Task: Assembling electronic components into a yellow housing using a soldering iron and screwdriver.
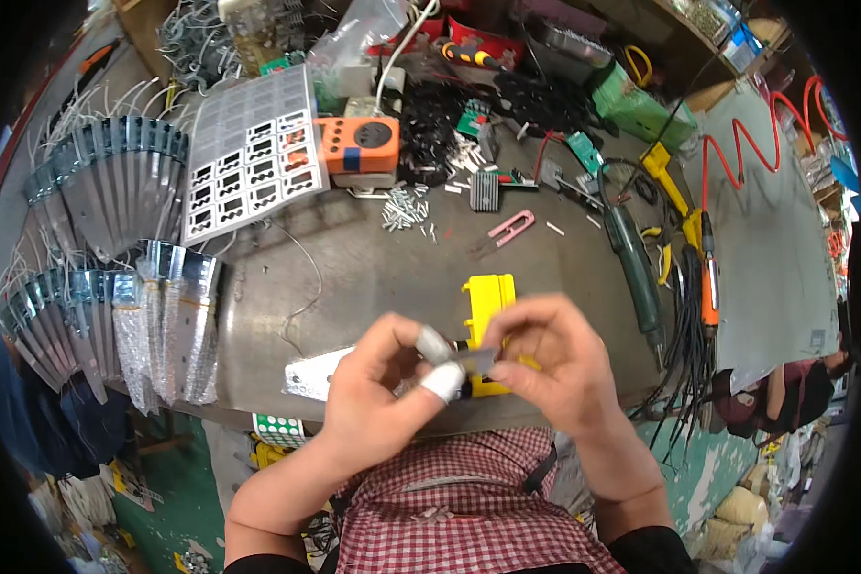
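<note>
1. The metal workbench [392,268] carries everything, cluttered along its far edge.
2. A grey punched tray [251,153] lies far left, with an orange box [359,145] just beside it.
3. A yellow plastic block [489,308] sits behind the hands.
4. The left hand [378,392], fingertips taped white, pinches one end of a small dark metal strip [471,361].
5. The right hand [555,359] curls closed around the strip's other end, above the near table edge.
</note>
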Available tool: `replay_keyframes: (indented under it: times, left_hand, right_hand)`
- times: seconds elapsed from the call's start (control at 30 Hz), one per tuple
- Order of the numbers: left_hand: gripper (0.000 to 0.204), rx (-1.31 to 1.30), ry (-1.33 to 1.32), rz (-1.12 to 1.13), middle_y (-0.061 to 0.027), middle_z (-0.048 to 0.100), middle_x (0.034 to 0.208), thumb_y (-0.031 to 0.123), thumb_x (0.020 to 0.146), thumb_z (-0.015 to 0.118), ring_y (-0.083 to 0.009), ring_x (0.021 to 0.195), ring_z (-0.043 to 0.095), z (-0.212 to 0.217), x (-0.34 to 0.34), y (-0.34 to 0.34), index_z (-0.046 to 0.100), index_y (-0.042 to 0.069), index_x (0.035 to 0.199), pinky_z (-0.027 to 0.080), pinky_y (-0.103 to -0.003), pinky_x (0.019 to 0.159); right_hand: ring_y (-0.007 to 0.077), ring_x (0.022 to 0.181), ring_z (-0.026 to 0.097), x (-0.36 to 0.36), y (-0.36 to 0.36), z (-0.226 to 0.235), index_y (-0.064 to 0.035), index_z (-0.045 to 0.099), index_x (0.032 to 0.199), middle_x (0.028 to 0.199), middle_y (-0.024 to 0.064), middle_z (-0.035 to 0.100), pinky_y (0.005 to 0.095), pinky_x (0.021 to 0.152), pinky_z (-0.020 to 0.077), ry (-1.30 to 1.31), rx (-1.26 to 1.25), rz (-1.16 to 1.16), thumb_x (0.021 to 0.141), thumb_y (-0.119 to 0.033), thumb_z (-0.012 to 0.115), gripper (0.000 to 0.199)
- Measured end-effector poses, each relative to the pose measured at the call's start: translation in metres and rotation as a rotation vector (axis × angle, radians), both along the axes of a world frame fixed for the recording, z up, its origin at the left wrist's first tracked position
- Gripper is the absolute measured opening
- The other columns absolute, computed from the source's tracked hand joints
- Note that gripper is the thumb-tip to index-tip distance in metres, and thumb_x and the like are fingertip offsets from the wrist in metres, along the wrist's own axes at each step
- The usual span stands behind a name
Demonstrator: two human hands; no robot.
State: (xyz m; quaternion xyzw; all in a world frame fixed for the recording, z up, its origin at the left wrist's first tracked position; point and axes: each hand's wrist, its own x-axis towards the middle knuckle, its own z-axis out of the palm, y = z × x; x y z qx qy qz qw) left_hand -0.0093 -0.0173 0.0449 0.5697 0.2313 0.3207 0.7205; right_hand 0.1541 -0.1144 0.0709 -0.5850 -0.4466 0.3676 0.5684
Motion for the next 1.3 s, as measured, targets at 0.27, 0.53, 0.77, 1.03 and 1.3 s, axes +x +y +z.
replay_keyframes:
  times: [0.27, 0.53, 0.77, 1.03, 1.3]
  left_hand:
    - [0.08, 1.022, 0.448, -0.015, -0.0175, 0.056, 0.108, 0.021, 0.062, 0.085, -0.0354, 0.104, 0.054, -0.028, 0.002, 0.005, 0.044, -0.002, 0.127, 0.043, -0.044, 0.092]
    - [0.098, 1.044, 0.612, -0.131, -0.0185, 0.053, 0.114, 0.022, 0.053, 0.086, -0.0367, 0.105, 0.051, -0.038, 0.001, -0.004, 0.037, -0.004, 0.133, 0.038, -0.048, 0.094]
    - [0.099, 1.012, 0.602, -0.143, -0.0198, 0.054, 0.115, 0.024, 0.053, 0.086, -0.0371, 0.106, 0.051, -0.041, -0.001, -0.001, 0.036, -0.004, 0.134, 0.037, -0.049, 0.095]
    - [0.1, 1.028, 0.589, -0.154, -0.0204, 0.054, 0.114, 0.025, 0.054, 0.086, -0.0374, 0.105, 0.051, -0.041, -0.002, 0.0, 0.034, -0.006, 0.134, 0.037, -0.049, 0.094]
    - [0.057, 1.161, 0.468, -0.321, -0.0183, 0.047, 0.131, 0.016, 0.06, 0.079, -0.0368, 0.117, 0.049, -0.039, -0.004, 0.007, 0.061, 0.017, 0.113, 0.036, -0.052, 0.098]
  right_hand:
    - [0.0049, 0.076, 0.056, 0.002, -0.038, -0.026, 0.0004, 0.047, 0.115, 0.085, 0.0034, 0.061, 0.0199, 0.066, 0.0456, 0.069, -0.229, -0.234, 0.086, 0.007, 0.059, 0.033]
    - [0.0023, 0.064, 0.052, -0.007, -0.029, -0.033, -0.0011, 0.049, 0.117, 0.074, 0.0018, 0.059, 0.0181, 0.058, 0.041, -0.086, -0.275, -0.308, 0.086, 0.003, 0.062, 0.034]
    - [0.0027, 0.064, 0.049, -0.002, -0.022, -0.027, -0.0013, 0.051, 0.118, 0.073, 0.0015, 0.055, 0.019, 0.058, 0.0408, -0.182, -0.371, -0.278, 0.085, 0.0, 0.064, 0.036]
    - [0.0043, 0.065, 0.052, -0.005, -0.019, -0.023, -0.002, 0.054, 0.119, 0.074, 0.0025, 0.057, 0.021, 0.06, 0.0452, -0.234, -0.426, -0.298, 0.084, -0.001, 0.067, 0.037]
    - [0.0107, 0.064, 0.058, -0.007, -0.016, -0.015, -0.003, 0.055, 0.115, 0.077, 0.009, 0.061, 0.0239, 0.06, 0.0474, -0.319, -0.476, -0.257, 0.084, 0.0, 0.065, 0.033]
